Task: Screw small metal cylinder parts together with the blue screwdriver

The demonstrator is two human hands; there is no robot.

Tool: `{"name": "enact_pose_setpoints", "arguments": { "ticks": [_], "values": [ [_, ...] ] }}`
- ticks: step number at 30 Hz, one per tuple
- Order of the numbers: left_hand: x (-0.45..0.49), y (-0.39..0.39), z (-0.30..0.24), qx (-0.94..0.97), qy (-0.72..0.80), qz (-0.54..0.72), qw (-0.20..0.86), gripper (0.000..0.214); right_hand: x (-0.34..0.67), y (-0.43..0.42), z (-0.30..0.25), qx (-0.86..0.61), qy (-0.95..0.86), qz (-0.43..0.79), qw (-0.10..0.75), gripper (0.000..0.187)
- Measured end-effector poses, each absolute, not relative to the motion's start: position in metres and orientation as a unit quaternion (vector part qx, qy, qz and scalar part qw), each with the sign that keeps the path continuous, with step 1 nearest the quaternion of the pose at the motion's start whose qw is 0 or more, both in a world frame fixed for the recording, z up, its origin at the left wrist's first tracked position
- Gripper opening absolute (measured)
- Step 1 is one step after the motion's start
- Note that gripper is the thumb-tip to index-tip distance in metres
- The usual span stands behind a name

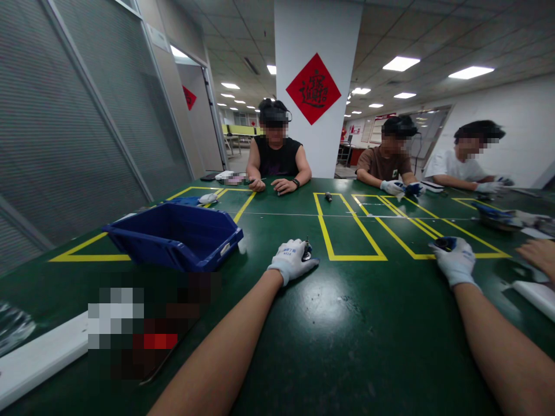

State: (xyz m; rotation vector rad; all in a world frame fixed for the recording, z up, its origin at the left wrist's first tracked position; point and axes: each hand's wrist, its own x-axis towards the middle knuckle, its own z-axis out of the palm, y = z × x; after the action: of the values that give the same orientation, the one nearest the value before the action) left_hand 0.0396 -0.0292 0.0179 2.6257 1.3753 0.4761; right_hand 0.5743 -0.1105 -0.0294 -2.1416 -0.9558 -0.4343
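Note:
My left hand (291,259), in a white glove with a blue palm, rests on the green table with its fingers closed around a small dark metal part (306,252). A thin tip of that part sticks up above the fingers. Farther right, my right hand (458,261), gloved the same way, is curled round a dark rounded object (446,244) by the corner of a yellow taped outline. Its kind is mostly hidden by the glove. Between the hands and farther off, a small dark cylindrical part (328,197) stands inside another taped rectangle.
A blue plastic bin (173,245) sits left of my left hand. A long white bar (47,358) lies at the near left, beside a blurred-out patch. Co-workers sit across the table, and another person's hand (537,257) reaches in at the right, above a white object (535,297).

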Motion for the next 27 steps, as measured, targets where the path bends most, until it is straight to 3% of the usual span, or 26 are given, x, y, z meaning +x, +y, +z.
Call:
{"name": "enact_pose_setpoints", "arguments": {
  "ticks": [17,27],
  "values": [
    [0.039,-0.028,0.016,0.874,0.453,0.161,0.067,0.057,0.568,-0.106,-0.031,-0.819,-0.433,-0.165,0.338,0.062],
    [0.04,-0.028,0.017,0.875,0.454,0.158,0.067,0.054,0.522,-0.101,-0.013,-0.797,-0.445,-0.141,0.384,0.063]
  ]
}}
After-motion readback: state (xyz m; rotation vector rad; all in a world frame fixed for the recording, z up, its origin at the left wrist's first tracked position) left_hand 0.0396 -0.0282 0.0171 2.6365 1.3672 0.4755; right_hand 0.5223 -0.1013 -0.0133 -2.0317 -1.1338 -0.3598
